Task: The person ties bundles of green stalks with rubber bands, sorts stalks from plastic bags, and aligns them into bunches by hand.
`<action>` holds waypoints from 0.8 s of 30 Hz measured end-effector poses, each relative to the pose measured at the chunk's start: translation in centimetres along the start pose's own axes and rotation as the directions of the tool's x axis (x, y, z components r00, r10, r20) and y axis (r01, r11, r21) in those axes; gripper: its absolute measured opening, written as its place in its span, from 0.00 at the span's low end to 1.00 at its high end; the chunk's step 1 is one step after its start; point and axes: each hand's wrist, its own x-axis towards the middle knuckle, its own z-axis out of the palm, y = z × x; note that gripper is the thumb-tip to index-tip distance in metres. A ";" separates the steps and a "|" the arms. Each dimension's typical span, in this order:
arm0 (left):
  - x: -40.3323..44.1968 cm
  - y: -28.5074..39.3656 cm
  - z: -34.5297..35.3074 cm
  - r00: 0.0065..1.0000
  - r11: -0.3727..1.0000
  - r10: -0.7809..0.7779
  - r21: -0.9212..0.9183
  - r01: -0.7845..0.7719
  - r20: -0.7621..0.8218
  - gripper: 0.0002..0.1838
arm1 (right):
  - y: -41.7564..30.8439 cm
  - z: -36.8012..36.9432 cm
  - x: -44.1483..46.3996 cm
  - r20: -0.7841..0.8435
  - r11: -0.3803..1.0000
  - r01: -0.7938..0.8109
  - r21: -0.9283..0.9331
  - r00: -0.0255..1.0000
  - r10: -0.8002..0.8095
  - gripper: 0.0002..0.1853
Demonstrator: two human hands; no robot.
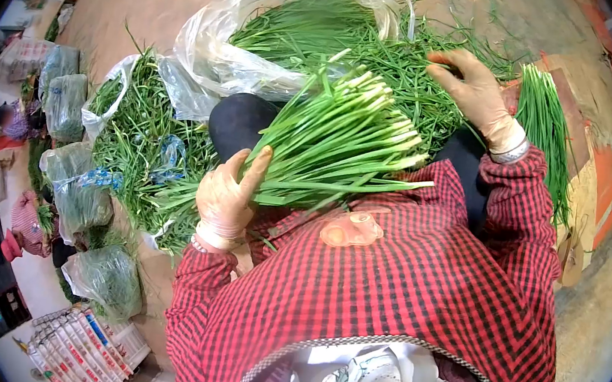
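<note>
My left hand (230, 196), in a thin pale glove, is closed around the leafy part of a bunch of garlic chives (342, 135). The bunch lies slanted over my lap, its white cut ends fanned toward the upper right. Held above the loose green leaves, my right hand (475, 97), gloved too, has its thumb and fingers apart with nothing visible between them. It does not touch the bunch. Beyond my right wrist lies a second, neat bunch of garlic chives (544, 120) with white ends pointing away from me.
A clear plastic bag (209, 48) of long green leaves lies open in front. Loose trimmings (133, 122) fill another bag at left. Several stuffed bags (66, 107) and stacked white crates (81, 346) stand farther left. Other people sit along the left side, one in a striped top (32, 224).
</note>
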 end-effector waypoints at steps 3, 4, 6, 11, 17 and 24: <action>0.6 0.4 -0.4 0.998 0.998 0.066 0.016 -0.067 0.005 0.39 | -5.8 1.3 0.0 0.073 0.952 0.288 -0.104 0.957 -0.282 0.19; 0.8 0.4 -0.3 0.995 0.995 0.098 0.033 -0.098 -0.013 0.36 | -6.9 2.0 0.3 0.180 0.933 0.334 -0.132 0.934 -0.309 0.17; 0.9 0.4 -0.5 0.992 0.991 0.124 0.048 -0.123 -0.014 0.35 | -7.6 3.5 0.7 0.332 0.890 0.436 -0.134 0.866 -0.374 0.12; 0.1 -0.1 -0.5 0.991 0.990 0.137 0.032 -0.137 -0.003 0.33 | -6.1 3.4 -0.3 0.234 0.919 0.386 0.083 0.889 -0.394 0.09; 0.0 -0.5 0.1 0.991 0.991 0.137 0.004 -0.137 -0.006 0.34 | -0.1 0.1 0.2 0.184 0.977 -0.143 0.160 0.976 0.113 0.13; 1.1 0.3 -0.2 0.985 0.987 0.160 0.006 -0.161 0.063 0.39 | -7.1 6.2 -0.1 0.324 0.930 0.354 -0.094 0.895 -0.308 0.27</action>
